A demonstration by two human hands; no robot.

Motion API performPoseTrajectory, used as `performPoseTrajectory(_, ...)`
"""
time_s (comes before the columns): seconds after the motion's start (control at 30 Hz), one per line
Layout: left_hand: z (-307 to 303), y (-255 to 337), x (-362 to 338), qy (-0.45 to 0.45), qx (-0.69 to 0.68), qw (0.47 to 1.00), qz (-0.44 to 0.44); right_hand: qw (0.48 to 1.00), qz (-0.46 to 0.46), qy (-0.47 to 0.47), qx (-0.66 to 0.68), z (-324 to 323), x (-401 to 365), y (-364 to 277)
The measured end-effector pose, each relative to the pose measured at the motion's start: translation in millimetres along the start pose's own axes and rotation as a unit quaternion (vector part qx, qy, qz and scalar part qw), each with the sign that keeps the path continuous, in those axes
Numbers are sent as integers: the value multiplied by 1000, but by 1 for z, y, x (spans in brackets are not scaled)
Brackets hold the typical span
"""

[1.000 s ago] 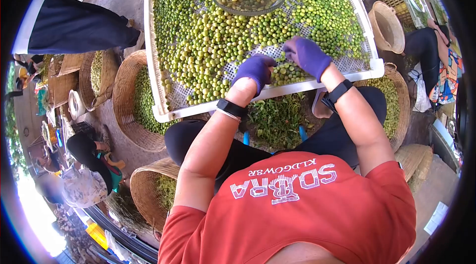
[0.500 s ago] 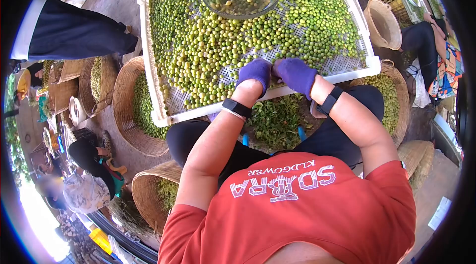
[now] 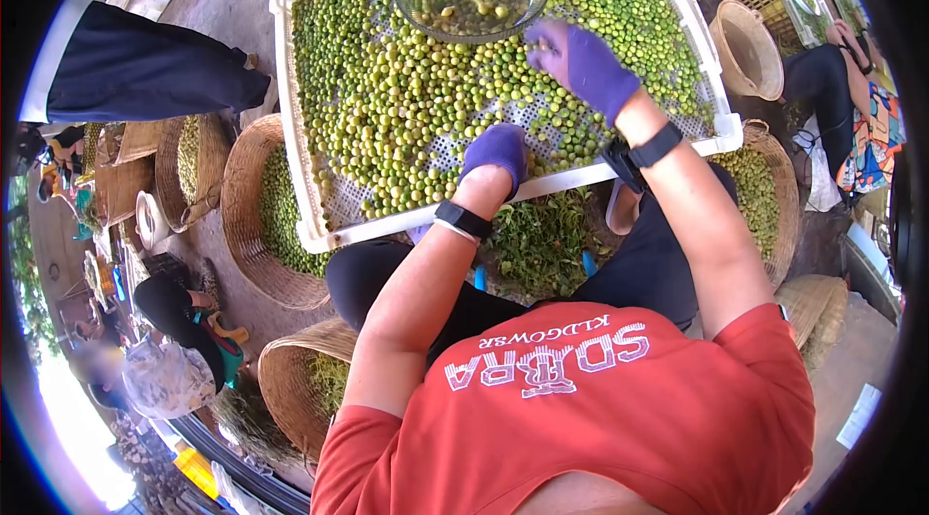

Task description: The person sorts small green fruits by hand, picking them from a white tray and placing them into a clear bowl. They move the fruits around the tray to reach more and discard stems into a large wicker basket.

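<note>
A white perforated tray [image 3: 290, 118] heaped with small green fruits [image 3: 387, 89] stands in front of me. A glass bowl [image 3: 426, 14] holding several yellowish fruits sits on the heap at the far side. My right hand [image 3: 584, 62], in a purple glove, is stretched out beside the bowl's near right rim, its fingertips pinched together on a few fruits. My left hand [image 3: 496, 153], also gloved, lies palm down on the fruits at the tray's near edge; its fingers curl under and what they hold is hidden.
Woven baskets of green fruits stand at the left [image 3: 254, 215] and right [image 3: 769, 196]; one empty basket [image 3: 750, 50] stands far right. A leaf pile [image 3: 540, 236] lies under the tray between my legs. Other people are at the left [image 3: 145, 65], lower left [image 3: 169, 375] and right [image 3: 837, 94].
My right hand has left the tray's near edge and reached forward to the glass bowl. My left hand has stayed at the near edge.
</note>
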State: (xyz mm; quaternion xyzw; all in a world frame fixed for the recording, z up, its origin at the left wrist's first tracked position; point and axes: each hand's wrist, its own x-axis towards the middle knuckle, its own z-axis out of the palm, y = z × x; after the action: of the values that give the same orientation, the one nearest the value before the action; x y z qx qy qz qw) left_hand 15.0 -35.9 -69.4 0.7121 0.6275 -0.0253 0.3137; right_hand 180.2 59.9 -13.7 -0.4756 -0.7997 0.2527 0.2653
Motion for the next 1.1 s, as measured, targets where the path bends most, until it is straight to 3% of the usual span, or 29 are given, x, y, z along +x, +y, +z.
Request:
performPoseTrajectory(0.03, -9, 3, -6, -12, -1, 1000, 1, 994, 39, -99, 26, 9, -13, 3)
performPoseTrajectory(0.1, -5, -8, -1, 7, -47, 999, 10, 980, -3, -176, -92, 33, -41, -2)
performPoseTrajectory(0.2, -27, -6, -5, -10, -67, 997, -37, 958, -19, -192, -211, 60, -68, -10)
performPoseTrajectory(0.27, -43, -17, 1, -35, -234, 968, -78, 958, -52, -182, -215, 62, -77, -8)
performPoseTrajectory(0.4, -79, -25, 12, 105, -365, 924, -39, 983, -71, -145, -85, 56, -82, 16)
performPoseTrajectory(0.43, -88, -23, 23, 107, -403, 908, -34, 984, 12, -169, -52, 41, -70, 6)
performPoseTrajectory(0.6, -146, -4, 67, 119, -588, 800, -15, 996, 73, -31, 38, 12, -35, 16)
performPoseTrajectory(0.63, -152, 1, 67, 131, -575, 807, 5, 996, 74, -12, 51, 10, -29, 13)
performPoseTrajectory(0.73, -149, 9, 48, 230, -551, 802, -35, 996, -75, -20, 42, 41, -24, 13)
performPoseTrajectory(0.77, -140, -3, 47, 207, -540, 816, -5, 991, -112, -69, -2, 51, -20, 7)
performPoseTrajectory(0.87, -119, -28, 17, 123, -319, 937, -79, 966, -172, -165, -98, 86, -18, 1)
performPoseTrajectory(0.93, -82, -47, 0, 135, -130, 982, -18, 964, -133, -176, -150, 97, -23, -4)
performPoseTrajectory(1.0, -61, -46, -20, 101, -100, 990, -11, 967, -125, -174, -138, 98, -23, -7)
performPoseTrajectory(1.07, -41, -43, -23, 155, -65, 985, 44, 968, -119, -175, -139, 97, -25, -4)
performPoseTrajectory(1.1, -39, -39, -20, 121, -47, 990, 47, 968, -116, -176, -140, 97, -26, -1)
